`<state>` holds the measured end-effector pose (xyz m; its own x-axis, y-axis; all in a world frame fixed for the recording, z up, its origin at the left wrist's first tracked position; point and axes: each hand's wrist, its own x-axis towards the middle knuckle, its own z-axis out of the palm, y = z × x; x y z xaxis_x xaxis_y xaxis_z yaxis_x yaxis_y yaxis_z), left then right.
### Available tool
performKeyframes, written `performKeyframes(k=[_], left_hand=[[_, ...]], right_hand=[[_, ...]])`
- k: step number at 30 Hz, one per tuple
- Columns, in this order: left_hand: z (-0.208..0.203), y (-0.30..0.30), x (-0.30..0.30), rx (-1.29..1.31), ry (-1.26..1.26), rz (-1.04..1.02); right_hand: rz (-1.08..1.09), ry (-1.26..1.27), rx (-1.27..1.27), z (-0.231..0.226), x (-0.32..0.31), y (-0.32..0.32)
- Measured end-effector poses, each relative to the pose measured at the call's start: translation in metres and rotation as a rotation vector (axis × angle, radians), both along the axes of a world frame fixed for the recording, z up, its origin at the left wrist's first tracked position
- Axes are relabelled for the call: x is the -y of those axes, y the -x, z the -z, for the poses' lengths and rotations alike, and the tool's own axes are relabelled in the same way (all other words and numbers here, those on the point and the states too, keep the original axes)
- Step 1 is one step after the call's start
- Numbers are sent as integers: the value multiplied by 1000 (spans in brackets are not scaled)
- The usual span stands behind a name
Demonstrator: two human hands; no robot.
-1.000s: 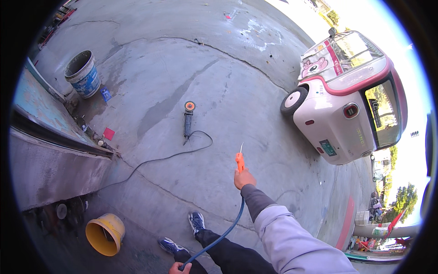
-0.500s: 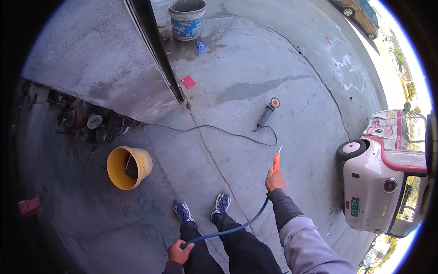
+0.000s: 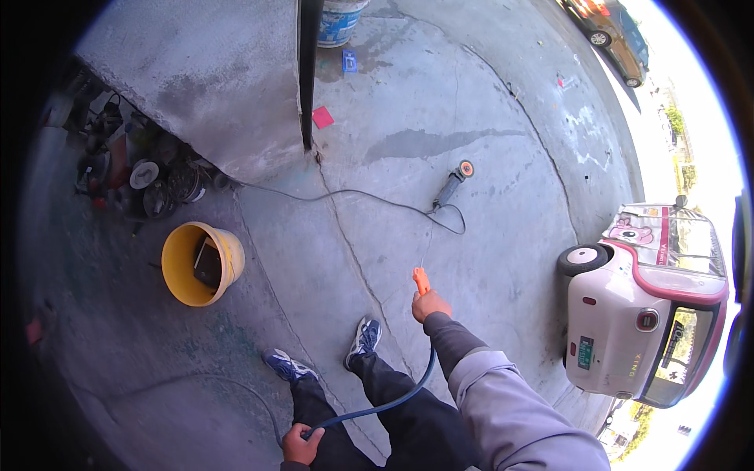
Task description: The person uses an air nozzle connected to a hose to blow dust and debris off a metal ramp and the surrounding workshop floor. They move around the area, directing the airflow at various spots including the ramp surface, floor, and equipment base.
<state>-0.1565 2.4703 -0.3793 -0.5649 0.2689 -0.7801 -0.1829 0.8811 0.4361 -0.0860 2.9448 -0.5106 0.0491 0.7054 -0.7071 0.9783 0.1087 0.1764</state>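
Note:
In my right hand [image 3: 431, 305] is an orange air blow gun [image 3: 422, 280], fingers wrapped round its body. Its thin nozzle points away from me toward an angle grinder [image 3: 450, 188] lying on the concrete floor, well apart from it. A blue air hose [image 3: 385, 407] runs from below my right hand across my legs to my left hand [image 3: 301, 445], which is closed round it at the lower edge. Past my left hand the hose trails off along the floor to the left. The grinder has an orange disc, and its dark cord [image 3: 338, 192] leads left.
A yellow bucket [image 3: 238, 259] holding a dark object stands at left, near a heap of tools and spools [image 3: 145, 174]. Beyond is a wall panel [image 3: 212, 86]. A blue-white bucket [image 3: 339, 27] stands far off; a small white-and-pink vehicle [image 3: 605, 337] is parked at right.
My right hand has swung left with the blow gun, which now points more toward the grinder. My left hand keeps its grip on the hose. The whole view has turned slightly.

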Motion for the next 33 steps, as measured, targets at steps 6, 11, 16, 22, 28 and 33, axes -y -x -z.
performKeyframes(k=[6, 11, 16, 22, 28, 33], left_hand=[[17, 23, 19, 106, -27, 23], [13, 67, 24, 448, -145, 183], [29, 102, -40, 787, -212, 311], [68, 69, -164, 783, -292, 36], [94, 63, -253, 810, -314, -196], [120, 46, -317, 778, -229, -397]], right_hand=[[36, -39, 59, -7, 6, 9], [131, -116, -106, 11, 28, 23], [370, -9, -373, 52, 43, 60], [613, 367, -649, 109, 30, 98], [260, 265, -503, 239, -115, 69], [132, -215, -312, 332, -307, 20]])
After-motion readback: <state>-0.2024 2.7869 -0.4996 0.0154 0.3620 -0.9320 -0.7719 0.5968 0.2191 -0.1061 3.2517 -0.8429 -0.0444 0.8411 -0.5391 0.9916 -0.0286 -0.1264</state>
